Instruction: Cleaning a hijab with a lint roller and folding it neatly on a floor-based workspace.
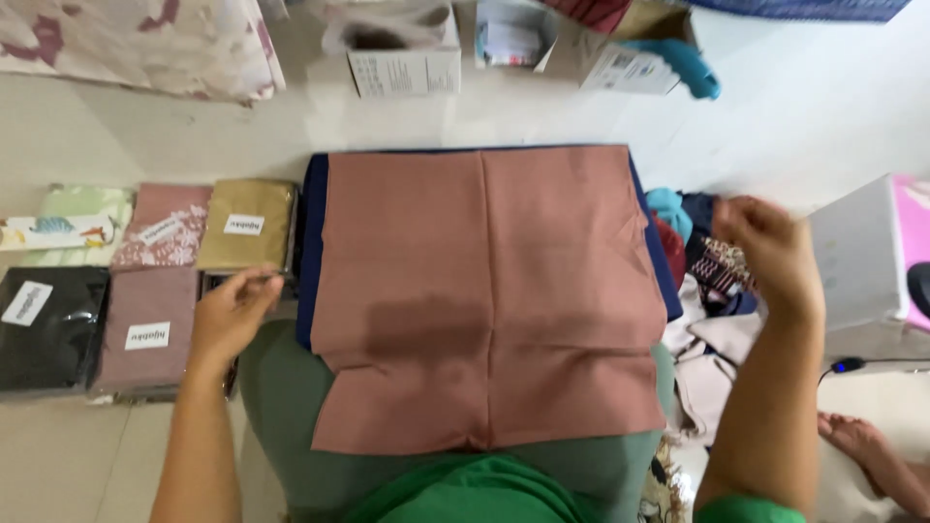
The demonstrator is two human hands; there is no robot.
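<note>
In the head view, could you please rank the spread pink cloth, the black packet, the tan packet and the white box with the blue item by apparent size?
1. Pink cloth
2. Black packet
3. Tan packet and white box: alike; the box is farther and partly cut off, so unsure.

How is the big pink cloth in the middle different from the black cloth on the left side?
The dusty pink cloth is spread open and bare, with fold creases crossing it; the black cloth is folded small inside a shiny clear packet with a white label. The pink cloth is far larger and lies on a navy blue board; the black one lies on the floor. Neither hand touches either: the left hand is over the packets, the right hand over a fabric pile.
</note>
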